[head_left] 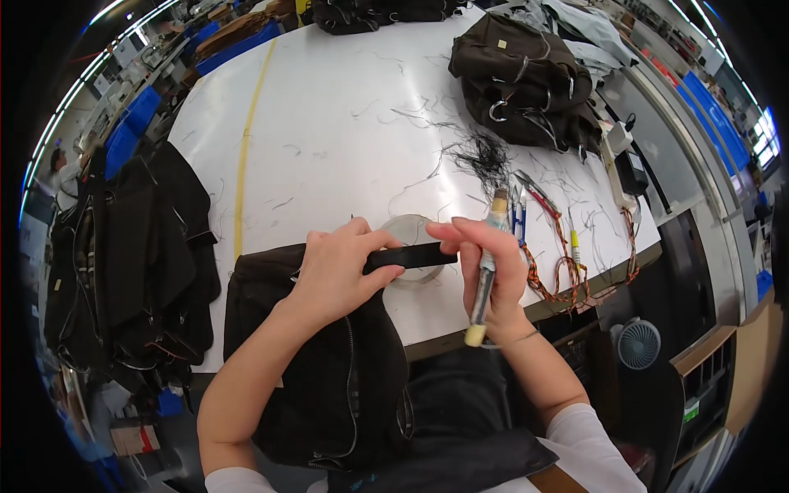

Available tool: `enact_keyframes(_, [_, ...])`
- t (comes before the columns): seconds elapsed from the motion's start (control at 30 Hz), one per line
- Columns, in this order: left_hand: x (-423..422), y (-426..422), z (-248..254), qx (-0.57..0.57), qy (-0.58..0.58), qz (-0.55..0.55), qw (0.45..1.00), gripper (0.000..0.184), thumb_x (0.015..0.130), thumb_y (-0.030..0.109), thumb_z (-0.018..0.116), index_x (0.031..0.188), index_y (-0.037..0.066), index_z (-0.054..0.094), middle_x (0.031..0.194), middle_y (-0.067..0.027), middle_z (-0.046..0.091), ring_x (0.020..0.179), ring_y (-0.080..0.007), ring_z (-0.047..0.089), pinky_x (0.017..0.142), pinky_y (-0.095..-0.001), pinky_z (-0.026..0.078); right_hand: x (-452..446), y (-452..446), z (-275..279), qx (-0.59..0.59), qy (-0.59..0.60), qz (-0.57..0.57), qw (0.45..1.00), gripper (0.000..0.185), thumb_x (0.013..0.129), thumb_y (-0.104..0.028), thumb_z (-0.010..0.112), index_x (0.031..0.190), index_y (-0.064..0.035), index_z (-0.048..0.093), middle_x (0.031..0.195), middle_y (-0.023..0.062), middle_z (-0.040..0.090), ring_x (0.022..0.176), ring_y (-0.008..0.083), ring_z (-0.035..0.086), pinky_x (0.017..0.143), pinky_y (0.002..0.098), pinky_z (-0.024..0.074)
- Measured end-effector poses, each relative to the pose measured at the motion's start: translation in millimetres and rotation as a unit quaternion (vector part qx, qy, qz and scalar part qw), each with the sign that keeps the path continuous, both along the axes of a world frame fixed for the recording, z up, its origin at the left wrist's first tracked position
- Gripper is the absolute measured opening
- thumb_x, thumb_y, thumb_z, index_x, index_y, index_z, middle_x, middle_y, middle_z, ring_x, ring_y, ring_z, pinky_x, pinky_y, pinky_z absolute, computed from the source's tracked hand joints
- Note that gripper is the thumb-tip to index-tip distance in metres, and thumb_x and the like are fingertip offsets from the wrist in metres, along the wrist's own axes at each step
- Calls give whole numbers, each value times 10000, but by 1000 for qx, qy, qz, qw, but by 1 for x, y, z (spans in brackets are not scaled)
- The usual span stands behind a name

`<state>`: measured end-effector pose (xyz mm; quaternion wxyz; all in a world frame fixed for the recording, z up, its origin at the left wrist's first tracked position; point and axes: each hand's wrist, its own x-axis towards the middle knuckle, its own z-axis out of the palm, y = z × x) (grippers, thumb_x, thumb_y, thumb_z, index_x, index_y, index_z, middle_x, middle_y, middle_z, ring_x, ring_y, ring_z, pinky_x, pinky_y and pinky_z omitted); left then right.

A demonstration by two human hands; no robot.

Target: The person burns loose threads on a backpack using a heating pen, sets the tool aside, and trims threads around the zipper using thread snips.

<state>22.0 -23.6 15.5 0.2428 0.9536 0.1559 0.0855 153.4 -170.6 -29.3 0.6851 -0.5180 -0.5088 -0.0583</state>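
Observation:
My left hand (339,264) pinches a short black strap (426,255) between thumb and fingers. Below that hand a black bag (304,386) with a metal zipper hangs over the table's front edge onto my lap. My right hand (501,267) has its fingers closed round a tape-wrapped stick (483,297) with yellowish ends, held nearly upright. The right fingertips are at the strap's free end; whether they press on it is hard to tell. Behind the strap a round, clear disc-like object (407,223) lies on the white table (329,123), partly hidden.
Black bags (136,263) are piled at the left, and dark brown bags (526,82) at the back right. Loose threads (485,160) litter the table near snips (536,193) and orange-black cords (567,275). A power strip (618,164) runs along the right edge. Below stands a small fan (638,343).

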Motion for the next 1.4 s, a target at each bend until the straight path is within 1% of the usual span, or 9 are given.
enact_keyframes(0.17, [10,-11,5,173,8,-2,985,226,768,332,742,885,140,715,767,-6,574,792,-196,533,861,-427,334,-11,6,-10,17,336,102,936,424,1044,-286,353,1333,10,445,797,71,642,517,45,437,687,263,540])
enact_keyframes(0.27, [12,-17,-15,239,-86,17,967,180,780,317,733,821,142,717,762,7,556,804,-196,531,850,-431,330,-4,13,-11,30,573,107,812,441,1028,-343,407,1241,23,530,706,37,574,490,41,388,724,292,561])
enact_keyframes(0.4, [13,-24,-2,313,-77,14,946,145,764,247,736,814,115,703,766,-19,545,804,-197,531,877,-527,346,-1,16,-15,16,574,78,815,451,1018,-393,417,998,24,585,598,-5,448,458,45,298,742,326,576])
enact_keyframes(0.5, [19,-36,4,397,-31,11,917,154,760,230,735,841,104,698,765,-26,539,795,-201,535,852,-480,412,1,15,-15,21,599,84,796,427,1019,-380,419,940,12,571,563,-24,381,453,40,276,744,330,576])
enact_keyframes(0.63, [22,-11,-15,78,-93,-29,992,154,781,164,727,873,48,687,779,-59,544,733,-218,560,615,-312,452,2,15,-14,26,616,88,783,381,1013,-341,441,917,7,563,559,-43,323,447,35,253,713,315,577])
enact_keyframes(0.73, [21,-6,-23,-65,-124,-15,990,106,810,95,693,889,24,690,754,-72,559,664,-204,568,598,-311,438,1,15,-19,14,559,110,822,313,1006,-289,471,880,-12,544,584,-47,375,463,19,294,683,276,572])
enact_keyframes(0.83, [21,-7,-24,13,-151,13,988,84,831,48,661,898,11,695,742,-76,593,635,-169,581,611,-274,449,-2,17,-19,2,514,95,852,243,979,-251,502,846,-47,495,575,-36,363,467,21,289,679,298,579])
enact_keyframes(1.13, [17,1,-26,-279,-181,101,938,118,905,77,621,842,-21,598,749,-42,648,709,-71,608,620,-218,475,-7,13,-17,-23,425,96,900,178,976,-172,546,852,-49,510,719,-20,544,574,-3,435,501,161,352])
enact_keyframes(1.4, [18,1,-26,-294,-193,100,931,134,911,88,616,851,-30,594,753,-51,655,731,-81,628,652,-218,494,-7,19,-24,-76,382,71,918,123,941,-115,596,860,-48,532,752,-16,578,626,3,484,536,164,372])
